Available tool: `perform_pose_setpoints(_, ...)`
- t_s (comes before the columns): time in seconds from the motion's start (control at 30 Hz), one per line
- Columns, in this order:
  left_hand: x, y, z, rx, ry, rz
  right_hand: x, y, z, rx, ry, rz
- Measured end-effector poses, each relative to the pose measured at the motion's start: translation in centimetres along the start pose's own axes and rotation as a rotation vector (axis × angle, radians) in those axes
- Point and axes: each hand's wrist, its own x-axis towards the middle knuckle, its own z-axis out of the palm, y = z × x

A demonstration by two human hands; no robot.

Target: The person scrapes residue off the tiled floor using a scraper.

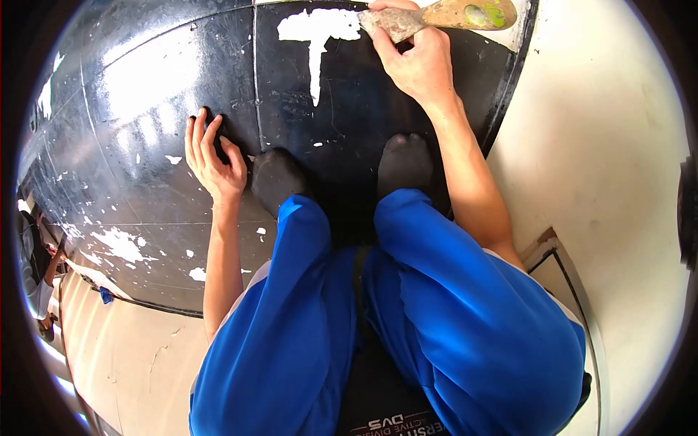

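My right hand (420,69) is closed around a scraper (440,17) with a worn wooden handle and a stained blade. The blade end is at the right edge of a white T-shaped patch (316,36) on the dark floor (327,120); whether it touches is hard to tell. Part of the fingers is hidden by the blade. On the left, my left hand (216,160) rests on the dark surface with its fingers stretched and slightly apart, holding nothing. My dark-socked feet (406,161) stand between the two hands.
White flakes and patches (123,245) are scattered at lower left. A pale wall (596,145) rises along the right side. A small blue scrap (106,295) lies near the floor's left border. Another person (36,261) is partly visible at the far left edge.
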Motion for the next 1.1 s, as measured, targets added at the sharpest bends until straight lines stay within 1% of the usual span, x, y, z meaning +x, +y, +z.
perform_pose_setpoints(0.03, 0.0, 0.0, 0.0, 0.000, 0.001, 0.000, -0.2, 0.7, 0.2, -0.059, 0.010, 0.022)
perform_pose_setpoints(0.13, 0.0, 0.0, -0.1, 0.005, 0.001, -0.003, 0.1, 1.2, 0.1, -0.046, 0.139, -0.214)
perform_pose_setpoints(0.17, 0.0, 0.0, -0.1, 0.006, 0.000, -0.003, -0.1, 2.2, -0.2, -0.092, 0.046, -0.167)
perform_pose_setpoints(0.27, -0.1, -0.1, 0.0, 0.001, 0.003, 0.002, 0.3, 1.7, 0.1, -0.043, 0.074, -0.233)
perform_pose_setpoints(0.37, 0.0, 0.0, 0.1, -0.004, 0.010, 0.006, 0.2, 2.0, 0.7, -0.067, 0.052, -0.257)
perform_pose_setpoints(0.47, 0.0, -0.1, -0.1, 0.006, 0.005, 0.008, 0.7, 2.1, 0.6, 0.018, -0.009, -0.231)
perform_pose_setpoints(0.57, 0.0, -0.1, 0.0, 0.004, 0.006, 0.009, 0.2, 1.6, 0.3, -0.054, 0.007, -0.079)
perform_pose_setpoints(0.77, 0.2, 0.2, -0.1, 0.003, 0.005, 0.004, 0.5, 0.7, 0.6, -0.154, -0.054, 0.013)
perform_pose_setpoints(0.87, 0.2, 0.2, -0.1, 0.007, 0.003, 0.005, 0.9, -0.6, 0.9, -0.066, 0.020, -0.097)
perform_pose_setpoints(0.97, 0.2, 0.2, -0.1, 0.001, 0.006, 0.006, 1.3, -0.9, 0.3, 0.002, -0.073, -0.076)
perform_pose_setpoints(1.07, 0.2, 0.2, -0.1, 0.001, 0.007, 0.005, 1.4, -0.8, 0.6, -0.019, -0.055, 0.000)
perform_pose_setpoints(1.1, 0.2, 0.2, -0.1, 0.000, 0.008, 0.006, 1.4, -0.7, 0.5, -0.029, -0.053, -0.016)
